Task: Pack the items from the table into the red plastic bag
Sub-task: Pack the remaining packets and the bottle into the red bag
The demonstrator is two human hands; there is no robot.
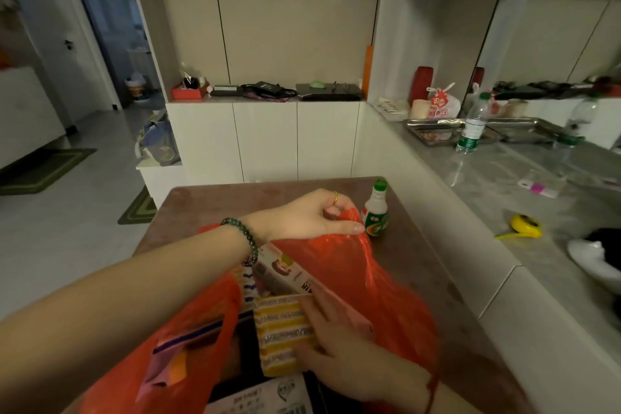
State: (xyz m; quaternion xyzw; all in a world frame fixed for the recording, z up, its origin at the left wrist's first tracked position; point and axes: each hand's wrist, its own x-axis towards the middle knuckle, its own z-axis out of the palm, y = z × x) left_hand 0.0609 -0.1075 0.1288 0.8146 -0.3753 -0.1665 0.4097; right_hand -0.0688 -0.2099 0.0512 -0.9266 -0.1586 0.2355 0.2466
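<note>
The red plastic bag (pixel 386 282) lies open on the brown table (pixel 235 202). My left hand (pixel 309 217) pinches the bag's far handle and holds the mouth up. My right hand (pixel 339 349) reaches into the mouth and grips a yellow striped packet (pixel 279 329). A printed box (pixel 285 272) and other packets sit inside the bag beside it. A small white bottle (pixel 376 212) with a green cap stands upright on the table just beyond the bag, to the right of my left hand.
A grey counter (pixel 504 191) runs along the right, carrying a water bottle (pixel 472 124), a metal tray (pixel 433 131) and a yellow tape measure (pixel 524 225). White cabinets (pixel 265 138) stand behind the table. Open floor lies to the left.
</note>
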